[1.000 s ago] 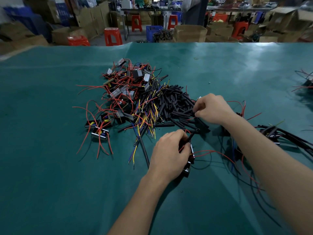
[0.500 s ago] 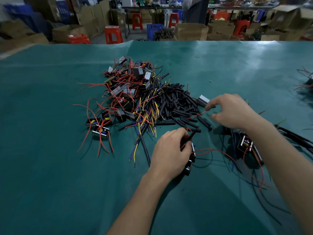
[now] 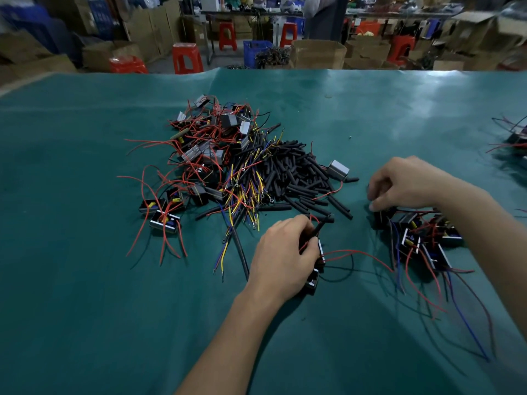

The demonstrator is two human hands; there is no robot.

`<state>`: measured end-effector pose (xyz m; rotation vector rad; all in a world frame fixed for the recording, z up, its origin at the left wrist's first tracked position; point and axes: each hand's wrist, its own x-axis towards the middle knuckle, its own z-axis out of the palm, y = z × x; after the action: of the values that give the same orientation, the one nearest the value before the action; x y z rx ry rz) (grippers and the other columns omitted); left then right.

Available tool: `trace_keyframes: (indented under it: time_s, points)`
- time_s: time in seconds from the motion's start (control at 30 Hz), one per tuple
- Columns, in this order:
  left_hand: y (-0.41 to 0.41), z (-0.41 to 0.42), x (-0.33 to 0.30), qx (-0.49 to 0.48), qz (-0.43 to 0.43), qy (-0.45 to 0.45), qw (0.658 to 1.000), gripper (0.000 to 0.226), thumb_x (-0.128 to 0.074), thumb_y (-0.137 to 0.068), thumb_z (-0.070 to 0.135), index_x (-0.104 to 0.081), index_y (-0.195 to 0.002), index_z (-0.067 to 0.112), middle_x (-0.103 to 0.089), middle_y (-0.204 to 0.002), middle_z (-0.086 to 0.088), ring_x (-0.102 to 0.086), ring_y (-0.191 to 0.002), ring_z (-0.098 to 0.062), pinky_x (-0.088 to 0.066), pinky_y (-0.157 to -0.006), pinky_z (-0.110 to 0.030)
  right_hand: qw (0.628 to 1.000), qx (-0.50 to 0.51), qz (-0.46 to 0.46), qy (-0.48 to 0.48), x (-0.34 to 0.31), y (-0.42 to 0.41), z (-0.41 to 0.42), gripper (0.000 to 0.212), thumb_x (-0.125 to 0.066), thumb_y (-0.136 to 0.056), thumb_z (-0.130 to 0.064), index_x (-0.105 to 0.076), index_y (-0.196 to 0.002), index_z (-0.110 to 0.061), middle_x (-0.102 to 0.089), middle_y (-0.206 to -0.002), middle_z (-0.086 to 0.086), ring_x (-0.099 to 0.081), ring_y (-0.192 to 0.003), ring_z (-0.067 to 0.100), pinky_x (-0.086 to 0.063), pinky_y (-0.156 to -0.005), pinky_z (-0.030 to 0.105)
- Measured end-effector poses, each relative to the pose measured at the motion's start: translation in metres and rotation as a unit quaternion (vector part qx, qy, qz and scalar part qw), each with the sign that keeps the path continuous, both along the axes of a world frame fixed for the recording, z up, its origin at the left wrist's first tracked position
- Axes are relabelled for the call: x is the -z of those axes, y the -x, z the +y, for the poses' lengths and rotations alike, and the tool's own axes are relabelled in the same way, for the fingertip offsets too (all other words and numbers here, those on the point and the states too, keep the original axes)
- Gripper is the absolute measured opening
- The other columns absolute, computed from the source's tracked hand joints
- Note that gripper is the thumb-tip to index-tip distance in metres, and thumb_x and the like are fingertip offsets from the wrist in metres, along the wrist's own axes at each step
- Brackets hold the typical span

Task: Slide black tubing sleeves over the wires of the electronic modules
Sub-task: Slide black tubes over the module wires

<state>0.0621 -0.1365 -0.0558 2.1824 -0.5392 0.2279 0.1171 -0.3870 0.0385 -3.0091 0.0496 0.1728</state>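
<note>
My left hand [image 3: 282, 252] grips a black module [image 3: 315, 276] low on the green mat, and a black sleeve [image 3: 318, 229] sticks up from its fingers along the module's red wires [image 3: 356, 252]. My right hand [image 3: 405, 183] hovers to the right with curled fingers, whose tips pinch a dark module [image 3: 382, 218] at the left edge of a group of modules [image 3: 422, 240]. A pile of loose black sleeves [image 3: 296, 178] lies between and beyond my hands.
A tangle of modules with red wires [image 3: 211, 149] and yellow and blue leads [image 3: 245, 195] fills the mat's middle. Two modules [image 3: 164, 218] lie at its left, a grey one [image 3: 338, 168] at its right. More wired modules [image 3: 516, 138] sit far right. Boxes and stools stand beyond the table.
My right hand has left the sleeve pile and moved right and down to the group of modules. My left hand has kept its grip in the same place.
</note>
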Motion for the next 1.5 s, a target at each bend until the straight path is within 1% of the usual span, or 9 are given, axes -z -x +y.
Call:
trace_keyframes:
  time_s: [0.13,0.23,0.37,0.47,0.67,0.83,1.07,1.4,1.5]
  points:
    - [0.0,-0.001,0.0,-0.001,0.001,0.0,1.0,0.008,-0.061,-0.091,0.026,-0.06,-0.087,0.019,-0.064,-0.083,0.005,-0.057,-0.083,-0.02,-0.048,-0.077,-0.044,0.999,0.004,0.032,-0.004,-0.002,0.002,-0.004,0.019,-0.088,-0.069,-0.021,-0.073,-0.07,-0.032,-0.072,-0.068,-0.014,-0.064,-0.073,0.003,-0.046,-0.066,0.024]
    - [0.0,-0.001,-0.001,-0.004,-0.002,-0.004,1.0,0.008,-0.061,-0.091,0.026,-0.059,-0.088,0.019,-0.064,-0.083,0.005,-0.057,-0.083,-0.02,-0.048,-0.077,-0.043,0.999,-0.008,-0.023,-0.021,0.005,0.0,0.008,0.012,-0.084,-0.072,-0.019,-0.077,-0.077,-0.026,-0.071,-0.069,-0.014,-0.068,-0.077,0.013,-0.048,-0.071,0.024]
    - [0.001,-0.001,-0.002,-0.004,-0.007,-0.009,1.0,0.008,-0.062,-0.091,0.024,-0.059,-0.088,0.017,-0.065,-0.085,0.003,-0.057,-0.084,-0.023,-0.047,-0.077,-0.045,0.986,-0.085,-0.098,-0.101,0.021,-0.008,0.05,0.009,-0.079,-0.08,-0.019,-0.079,-0.085,-0.027,-0.07,-0.073,-0.01,-0.064,-0.074,0.012,-0.037,-0.062,0.004]
    - [0.001,0.0,-0.003,-0.003,-0.009,-0.01,1.0,0.009,-0.063,-0.091,0.023,-0.06,-0.09,0.015,-0.067,-0.088,0.0,-0.058,-0.086,-0.025,-0.047,-0.078,-0.045,0.985,-0.113,-0.084,-0.1,0.028,-0.018,0.071,0.008,-0.079,-0.081,-0.018,-0.08,-0.087,-0.023,-0.066,-0.069,-0.012,-0.059,-0.073,0.009,-0.04,-0.065,0.015]
    - [0.0,0.0,-0.003,0.002,-0.013,-0.018,1.0,0.011,-0.061,-0.091,0.025,-0.059,-0.091,0.014,-0.066,-0.089,-0.001,-0.057,-0.087,-0.026,-0.046,-0.079,-0.045,0.987,-0.109,-0.085,-0.083,0.03,-0.024,0.082,0.01,-0.075,-0.081,-0.013,-0.08,-0.087,-0.019,-0.062,-0.065,-0.016,-0.065,-0.078,0.02,-0.039,-0.09,0.025]
    - [0.0,0.0,-0.002,0.0,-0.015,-0.021,1.0,0.01,-0.061,-0.092,0.026,-0.059,-0.091,0.016,-0.066,-0.088,0.0,-0.057,-0.087,-0.025,-0.046,-0.079,-0.045,0.99,-0.099,-0.069,-0.073,0.024,-0.024,0.087,0.011,-0.075,-0.078,-0.014,-0.079,-0.083,-0.023,-0.066,-0.069,-0.011,-0.066,-0.078,0.019,-0.059,-0.078,0.036]
    - [0.0,0.001,-0.002,-0.001,-0.013,-0.025,1.0,0.013,-0.06,-0.092,0.026,-0.059,-0.092,0.014,-0.065,-0.089,-0.002,-0.057,-0.088,-0.026,-0.046,-0.079,-0.046,0.988,-0.106,-0.08,-0.084,0.024,-0.024,0.092,0.01,-0.075,-0.077,-0.013,-0.078,-0.081,-0.022,-0.066,-0.065,-0.016,-0.065,-0.077,0.015,-0.057,-0.078,0.034]
    - [0.001,0.001,-0.005,0.002,-0.009,-0.017,1.0,0.014,-0.062,-0.09,0.025,-0.057,-0.087,0.013,-0.063,-0.083,-0.002,-0.055,-0.083,-0.026,-0.045,-0.077,-0.046,0.988,-0.085,-0.049,-0.121,0.02,-0.022,0.087,0.005,-0.081,-0.076,-0.021,-0.079,-0.077,-0.026,-0.07,-0.067,-0.015,-0.064,-0.071,0.005,-0.047,-0.063,0.017]
    - [0.002,0.0,-0.007,-0.003,-0.013,-0.015,1.0,0.014,-0.064,-0.088,0.023,-0.054,-0.081,0.015,-0.06,-0.077,0.0,-0.052,-0.079,-0.024,-0.044,-0.074,-0.044,0.989,-0.055,-0.022,-0.137,0.017,-0.009,0.066,0.01,-0.084,-0.07,-0.021,-0.079,-0.073,-0.03,-0.072,-0.065,-0.014,-0.067,-0.072,0.005,-0.051,-0.069,0.02]
